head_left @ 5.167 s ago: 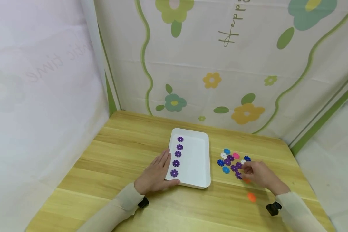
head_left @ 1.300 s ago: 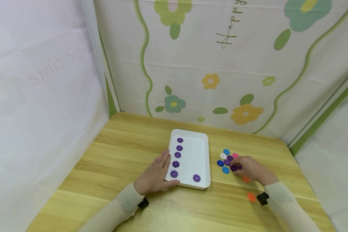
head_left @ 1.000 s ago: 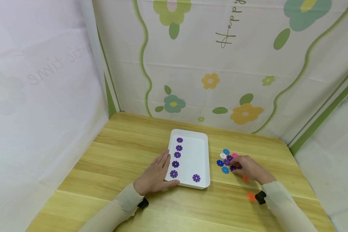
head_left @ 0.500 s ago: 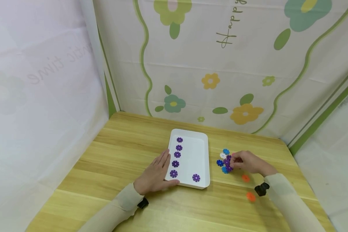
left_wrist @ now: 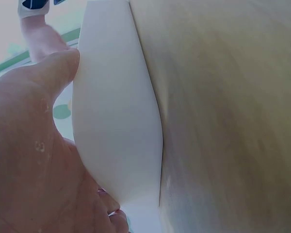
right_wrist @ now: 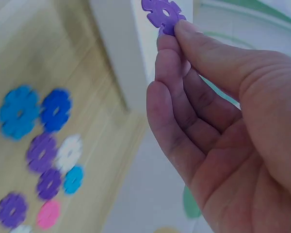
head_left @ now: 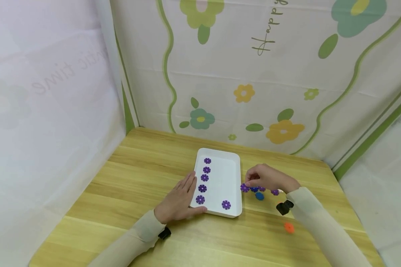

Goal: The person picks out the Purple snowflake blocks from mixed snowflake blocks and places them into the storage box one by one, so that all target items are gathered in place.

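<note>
Between thumb and forefinger, my right hand (head_left: 267, 177) pinches a purple snowflake disc (right_wrist: 166, 13), a flat notched plastic piece with a centre hole. In the head view that disc overlaps the right rim of the white tray (head_left: 222, 170). My left hand (head_left: 178, 200) lies with straight fingers along the tray's left side, its thumb at the near edge; the left wrist view shows it against the tray's outer wall (left_wrist: 116, 107). Inside the tray, several purple discs (head_left: 202, 188) form a column on the left, and one purple disc (head_left: 226, 205) sits at the near right corner.
Right of the tray, partly hidden under my right hand, lie loose discs: light blue (right_wrist: 19, 112), dark blue (right_wrist: 56, 110), white (right_wrist: 69, 153), pink (right_wrist: 49, 214) and purple ones (right_wrist: 41, 152). An orange disc (head_left: 289, 227) lies nearer the front. Printed cloth walls (head_left: 220, 74) enclose the wooden table (head_left: 147, 159).
A purple disc has appeared at the tray's near right corner since the oldest frame. My right hand has since lifted another purple disc from the pile and moved left to the rim. My left hand stays.
</note>
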The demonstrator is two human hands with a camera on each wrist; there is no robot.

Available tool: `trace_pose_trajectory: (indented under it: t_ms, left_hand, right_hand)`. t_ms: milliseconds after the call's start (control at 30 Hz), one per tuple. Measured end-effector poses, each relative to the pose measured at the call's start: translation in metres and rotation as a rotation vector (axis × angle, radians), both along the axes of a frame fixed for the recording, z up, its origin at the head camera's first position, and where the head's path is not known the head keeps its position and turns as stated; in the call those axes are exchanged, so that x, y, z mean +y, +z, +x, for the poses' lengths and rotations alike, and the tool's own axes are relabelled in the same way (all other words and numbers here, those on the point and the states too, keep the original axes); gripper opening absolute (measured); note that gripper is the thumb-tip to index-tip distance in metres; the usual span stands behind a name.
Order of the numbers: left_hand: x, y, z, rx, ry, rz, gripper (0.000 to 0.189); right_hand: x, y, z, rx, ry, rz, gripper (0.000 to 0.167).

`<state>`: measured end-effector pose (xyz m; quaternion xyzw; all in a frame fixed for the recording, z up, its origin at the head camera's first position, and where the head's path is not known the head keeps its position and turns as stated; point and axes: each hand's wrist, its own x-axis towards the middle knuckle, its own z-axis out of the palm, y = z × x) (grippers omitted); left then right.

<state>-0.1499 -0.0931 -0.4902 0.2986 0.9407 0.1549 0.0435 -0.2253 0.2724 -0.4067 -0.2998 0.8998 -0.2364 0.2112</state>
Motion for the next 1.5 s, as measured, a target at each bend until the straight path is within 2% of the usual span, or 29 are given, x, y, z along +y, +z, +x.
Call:
trace_pose_trajectory:
  t_ms: [233, 533, 733, 967, 1167, 1233, 1367, 1500]
  left_hand:
    - [0.002, 0.003, 0.001, -0.006, -0.004, 0.000, 0.112]
    - [0.002, 0.000, 0.000, -0.008, 0.012, -0.019, 0.113]
    - [0.001, 0.000, 0.000, -0.005, 0.013, -0.006, 0.113]
    - [0.001, 0.001, 0.001, -0.005, 0.010, -0.011, 0.113]
    - [0.002, 0.001, 0.001, -0.009, 0.011, -0.015, 0.113]
    - [0.002, 0.001, 0.001, -0.011, 0.009, -0.015, 0.113]
    - [0.002, 0.001, 0.001, -0.014, 0.002, -0.013, 0.113]
    - [0.002, 0.001, 0.001, -0.008, 0.002, -0.005, 0.112]
  right_hand:
    - [-0.039, -0.004, -0.008, -0.006, 0.051, 0.004, 0.015]
    - [-0.065, -0.031, -0.019, 0.057, 0.139, 0.045, 0.014]
    - [-0.072, -0.041, -0.020, 0.078, 0.133, 0.077, 0.012]
    - [-0.076, -0.043, -0.019, 0.104, 0.114, 0.121, 0.008]
    - [-0.069, -0.039, -0.012, 0.129, 0.092, 0.081, 0.005]
    - [-0.062, -0.035, -0.009, 0.168, 0.078, 0.046, 0.006]
    - [-0.039, -0.028, 0.000, 0.220, 0.013, -0.010, 0.011]
    - [-0.011, -0.024, 0.006, 0.247, -0.067, -0.018, 0.018]
